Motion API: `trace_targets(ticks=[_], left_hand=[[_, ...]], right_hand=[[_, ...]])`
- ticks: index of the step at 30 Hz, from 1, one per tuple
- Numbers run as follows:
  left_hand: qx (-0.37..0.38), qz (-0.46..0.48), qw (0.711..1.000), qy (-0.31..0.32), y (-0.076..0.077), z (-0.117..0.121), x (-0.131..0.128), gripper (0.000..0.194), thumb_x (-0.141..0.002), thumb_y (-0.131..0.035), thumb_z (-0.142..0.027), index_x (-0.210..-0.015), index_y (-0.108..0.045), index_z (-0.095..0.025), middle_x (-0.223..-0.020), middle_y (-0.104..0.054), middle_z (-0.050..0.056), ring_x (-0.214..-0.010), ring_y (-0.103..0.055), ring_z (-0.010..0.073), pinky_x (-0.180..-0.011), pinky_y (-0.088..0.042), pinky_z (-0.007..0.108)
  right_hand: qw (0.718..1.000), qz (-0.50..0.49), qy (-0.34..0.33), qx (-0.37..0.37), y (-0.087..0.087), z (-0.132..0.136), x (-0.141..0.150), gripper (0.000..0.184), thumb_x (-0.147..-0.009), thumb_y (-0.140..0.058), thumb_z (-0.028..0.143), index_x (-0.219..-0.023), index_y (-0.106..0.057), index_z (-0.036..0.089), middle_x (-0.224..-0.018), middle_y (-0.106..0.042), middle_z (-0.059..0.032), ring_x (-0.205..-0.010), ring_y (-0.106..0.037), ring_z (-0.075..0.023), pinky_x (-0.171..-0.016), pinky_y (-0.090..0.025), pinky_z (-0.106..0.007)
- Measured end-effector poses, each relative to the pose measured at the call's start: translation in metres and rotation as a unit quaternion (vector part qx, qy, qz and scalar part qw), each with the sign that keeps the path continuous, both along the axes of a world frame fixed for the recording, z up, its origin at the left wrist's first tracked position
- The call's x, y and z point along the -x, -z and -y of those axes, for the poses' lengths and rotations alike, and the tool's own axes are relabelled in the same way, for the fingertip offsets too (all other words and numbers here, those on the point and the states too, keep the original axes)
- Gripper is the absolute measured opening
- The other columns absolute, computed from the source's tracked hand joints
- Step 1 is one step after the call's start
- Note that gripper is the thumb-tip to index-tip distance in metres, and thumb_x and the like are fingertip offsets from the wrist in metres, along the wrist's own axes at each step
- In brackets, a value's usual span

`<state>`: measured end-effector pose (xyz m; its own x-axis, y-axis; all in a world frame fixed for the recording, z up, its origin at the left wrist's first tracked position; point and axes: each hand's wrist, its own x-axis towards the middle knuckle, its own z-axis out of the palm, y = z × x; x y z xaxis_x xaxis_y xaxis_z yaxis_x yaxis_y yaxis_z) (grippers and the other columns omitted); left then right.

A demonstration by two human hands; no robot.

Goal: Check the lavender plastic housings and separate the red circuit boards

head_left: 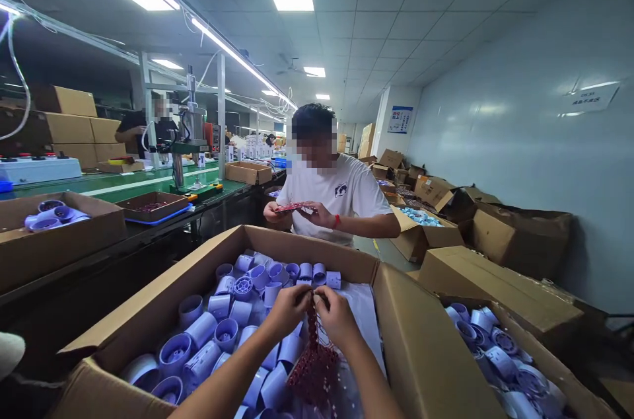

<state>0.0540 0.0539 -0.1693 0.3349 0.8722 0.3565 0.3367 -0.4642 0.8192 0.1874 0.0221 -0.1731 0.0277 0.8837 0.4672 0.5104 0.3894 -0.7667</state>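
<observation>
Over the open cardboard box [297, 244], my left hand [291, 308] and my right hand [339, 316] are side by side, fingertips pinched close together. Between them they grip the top of a dark red strip of small linked pieces [312, 333], its exact kind unclear. Below my hands, a heap of similar dark red pieces [314, 376] with pale specks and thin wires lies on a white sheet [364, 313]. Many lavender plastic cups [201, 330] fill the left and back of the box, some upright, some tipped over. My fingertips partly hide the strip's upper end.
Across the box, a person in a white shirt [347, 191] holds a flat red panel [296, 206]. More lavender cups lie in a box at right [495, 340]. A green workbench [119, 182] with a press machine [185, 135] runs along the left. Cartons [515, 234] line the right wall.
</observation>
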Motion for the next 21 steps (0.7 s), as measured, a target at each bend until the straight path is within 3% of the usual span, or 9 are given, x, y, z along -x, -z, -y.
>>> trace_targets(ticks=[5, 16, 21], left_hand=[[-0.020, -0.025, 0.999, -0.006, -0.002, 0.000, 0.001, 0.030, -0.076, -0.044, -0.025, -0.083, -0.071, -0.014, -0.073, -0.071, 0.005, -0.066, -0.059, 0.0161, -0.061, -0.042, 0.023], [-0.032, 0.004, 0.999, -0.043, 0.004, 0.000, -0.004, 0.024, -0.076, -0.046, -0.024, -0.078, -0.069, -0.018, -0.073, -0.072, 0.005, -0.066, -0.061, 0.0169, -0.063, -0.044, 0.024], [-0.004, 0.036, 0.995, -0.092, 0.006, -0.004, -0.004, 0.028, -0.074, -0.047, -0.024, -0.091, -0.069, -0.016, -0.082, -0.073, 0.007, -0.072, -0.063, 0.0190, -0.069, -0.047, 0.027]], right_hand=[[0.999, -0.032, -0.012, 0.020, 0.004, -0.001, -0.001, 0.022, -0.079, -0.048, 0.026, -0.076, -0.069, 0.020, -0.069, -0.070, -0.0028, -0.064, -0.062, -0.0177, -0.057, -0.041, -0.025], [0.994, 0.034, 0.091, -0.041, 0.004, 0.004, 0.013, 0.024, -0.079, -0.047, 0.026, -0.066, -0.067, 0.022, -0.060, -0.068, -0.0035, -0.056, -0.058, -0.0157, -0.053, -0.033, -0.025], [0.990, 0.049, 0.125, -0.035, 0.008, 0.004, 0.021, 0.026, -0.080, -0.045, 0.027, -0.062, -0.064, 0.021, -0.059, -0.067, -0.0049, -0.056, -0.057, -0.0165, -0.053, -0.032, -0.026]])
